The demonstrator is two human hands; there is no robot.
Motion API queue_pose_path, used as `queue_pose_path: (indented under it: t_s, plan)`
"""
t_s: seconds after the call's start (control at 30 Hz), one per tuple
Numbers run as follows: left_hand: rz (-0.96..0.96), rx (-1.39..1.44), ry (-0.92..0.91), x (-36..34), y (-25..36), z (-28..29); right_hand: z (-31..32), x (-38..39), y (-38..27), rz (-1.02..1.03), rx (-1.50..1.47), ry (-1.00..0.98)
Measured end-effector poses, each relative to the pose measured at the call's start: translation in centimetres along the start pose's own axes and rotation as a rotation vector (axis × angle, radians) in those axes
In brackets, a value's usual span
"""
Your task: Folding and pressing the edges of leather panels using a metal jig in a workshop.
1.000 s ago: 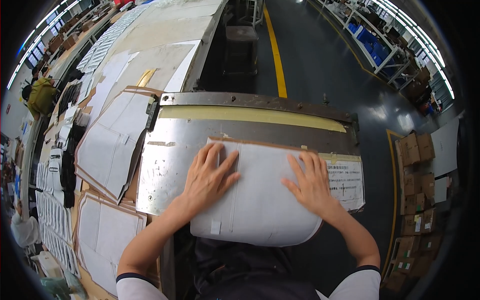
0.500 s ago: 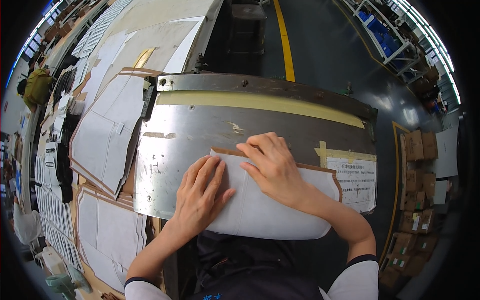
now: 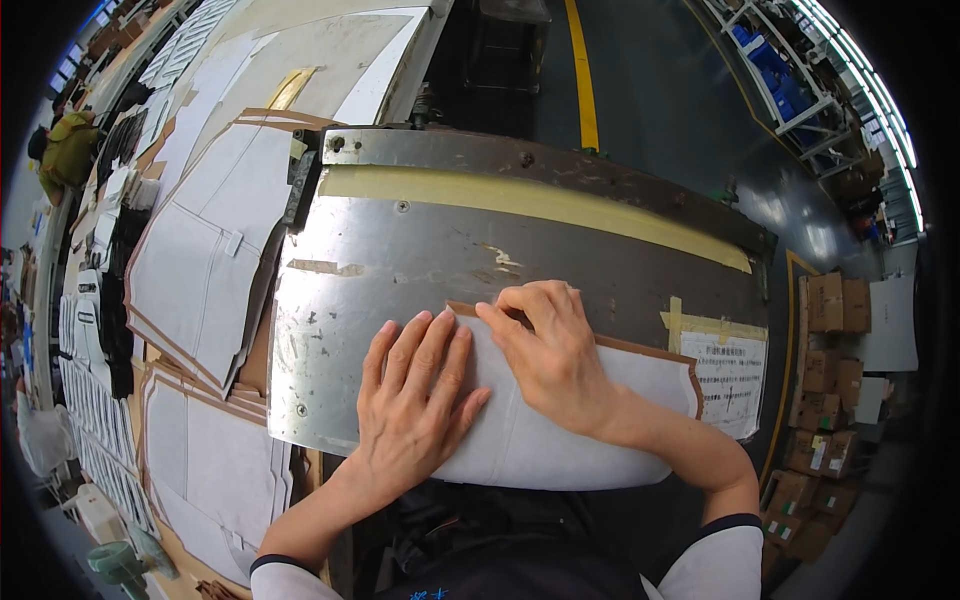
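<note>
A white sheet-like panel with a brown edge (image 3: pixel 575 450) lies on the near part of a metal plate (image 3: pixel 325 340), its lower side overhanging the front. My left hand (image 3: pixel 412 400) rests flat, palm down, with fingers slightly apart, over the panel's left end and the bare metal beside it. At the panel's far edge, my right hand (image 3: pixel 552 355) has its fingers curled, with thumb and forefinger pinching the brown border near its left corner. The fingertips hide the pinched spot itself.
Stacked white brown-edged panels (image 3: pixel 205 270) lie on the worktable to the left. Yellow tape (image 3: pixel 540 217) runs along the plate's far side, and a taped paper sheet (image 3: pixel 735 385) is at its right. Cardboard boxes (image 3: pixel 825 385) stand farther right. A person (image 3: pixel 68 150) is far left.
My right thumb and fingers have come together on the panel's brown edge. Plate, panel and both hands appear slightly shifted in the view, mostly to the right.
</note>
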State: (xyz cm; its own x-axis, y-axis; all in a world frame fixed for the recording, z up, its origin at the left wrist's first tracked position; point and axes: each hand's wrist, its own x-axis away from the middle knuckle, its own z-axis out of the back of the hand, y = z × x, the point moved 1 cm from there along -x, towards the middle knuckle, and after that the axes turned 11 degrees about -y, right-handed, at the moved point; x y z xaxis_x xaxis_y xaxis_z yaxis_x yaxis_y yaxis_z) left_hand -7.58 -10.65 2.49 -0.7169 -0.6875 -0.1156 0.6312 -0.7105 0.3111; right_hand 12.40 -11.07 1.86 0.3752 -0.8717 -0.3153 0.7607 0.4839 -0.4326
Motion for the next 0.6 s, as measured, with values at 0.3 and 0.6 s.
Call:
queue_pose_path:
  t_s: [0.3,0.6]
  plan:
    - [0.016,0.036,0.022,0.1,-0.2,-0.3,-1.0,-1.0,-1.0,0.138,0.314,-0.111]
    - [0.03,-0.001,0.034,0.0,-0.2,-0.3,0.3,-0.7,-0.8,0.097,0.318,-0.191]
